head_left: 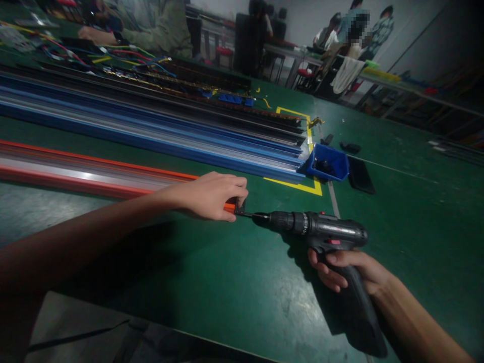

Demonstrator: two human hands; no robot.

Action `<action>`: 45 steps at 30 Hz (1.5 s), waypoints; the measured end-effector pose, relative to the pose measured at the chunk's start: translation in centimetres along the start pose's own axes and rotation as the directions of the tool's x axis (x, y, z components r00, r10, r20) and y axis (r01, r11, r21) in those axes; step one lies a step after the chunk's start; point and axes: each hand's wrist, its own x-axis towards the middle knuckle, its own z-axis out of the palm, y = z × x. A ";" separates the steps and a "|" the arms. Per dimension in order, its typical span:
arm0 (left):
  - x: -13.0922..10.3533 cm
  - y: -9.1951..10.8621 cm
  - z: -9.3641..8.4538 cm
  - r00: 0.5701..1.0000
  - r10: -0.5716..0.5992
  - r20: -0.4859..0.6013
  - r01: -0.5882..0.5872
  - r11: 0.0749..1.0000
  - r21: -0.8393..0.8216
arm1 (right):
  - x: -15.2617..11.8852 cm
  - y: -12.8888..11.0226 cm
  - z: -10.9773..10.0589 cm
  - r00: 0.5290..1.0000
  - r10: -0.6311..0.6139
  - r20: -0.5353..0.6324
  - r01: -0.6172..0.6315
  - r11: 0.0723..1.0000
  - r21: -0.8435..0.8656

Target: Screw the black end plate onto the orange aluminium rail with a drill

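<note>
My left hand (212,194) is closed over the right end of a long orange-edged metal profile (83,175), its fingers on a small black end piece (239,205) there. My right hand (351,267) is wrapped round the handle of a black cordless drill (328,229), which points left. The drill's thin bit reaches the black end piece, and its tip appears to touch it. Just beyond, a stack of blue and black profiles (181,143) lies across the green table (227,282).
A blue bin (328,162) with dark small parts stands at the stack's right end, beside a dark flat object (361,175). Yellow tape (316,186) marks the tabletop. Coloured wires (124,55) lie at the back left, near another person's sleeve (162,33). People are farther back.
</note>
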 end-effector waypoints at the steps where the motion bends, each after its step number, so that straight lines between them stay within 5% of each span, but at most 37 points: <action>1: 0.0 0.0 0.0 1.000 0.001 0.002 -0.001 1.000 -0.001 | 0.0 0.0 0.0 1.000 0.000 0.004 0.000 1.000 -0.001; 45: 0.0 0.0 0.1 1.000 -0.005 0.000 0.005 1.000 -0.006 | 0.1 0.2 -0.4 0.999 -0.018 0.030 0.017 1.000 0.014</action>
